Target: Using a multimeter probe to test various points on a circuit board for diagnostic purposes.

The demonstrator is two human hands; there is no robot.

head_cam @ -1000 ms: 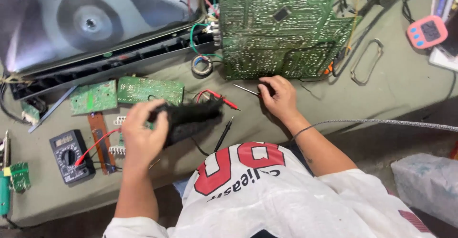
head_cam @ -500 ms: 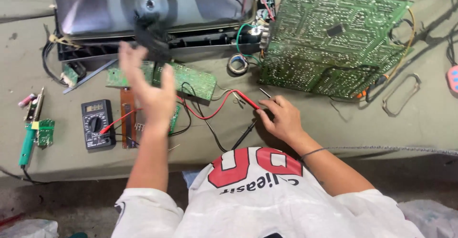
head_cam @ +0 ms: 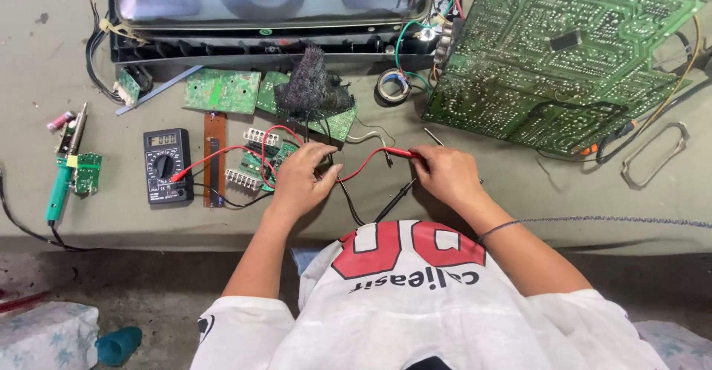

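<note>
My left hand (head_cam: 302, 179) lies palm down on the red and black meter leads, fingers loose, beside a small green board with white connectors (head_cam: 254, 167). My right hand (head_cam: 447, 174) pinches the red probe (head_cam: 399, 152), whose lead runs left to the black multimeter (head_cam: 167, 165). The black probe (head_cam: 393, 201) lies on the cloth just below that hand. A black bristly brush (head_cam: 311, 82) rests on the green boards (head_cam: 222, 90) above my left hand, apart from both hands.
A large green circuit board (head_cam: 564, 51) leans at the upper right. A metal-backed chassis (head_cam: 267, 3) spans the far edge. A tape roll (head_cam: 393, 85), a brown strip board (head_cam: 213, 159), a green-handled soldering iron (head_cam: 61, 181) and a wire loop (head_cam: 653, 155) lie around.
My left hand carried the black brush up, set it on the green boards, then came back down onto the leads. My right hand stayed at the red probe.
</note>
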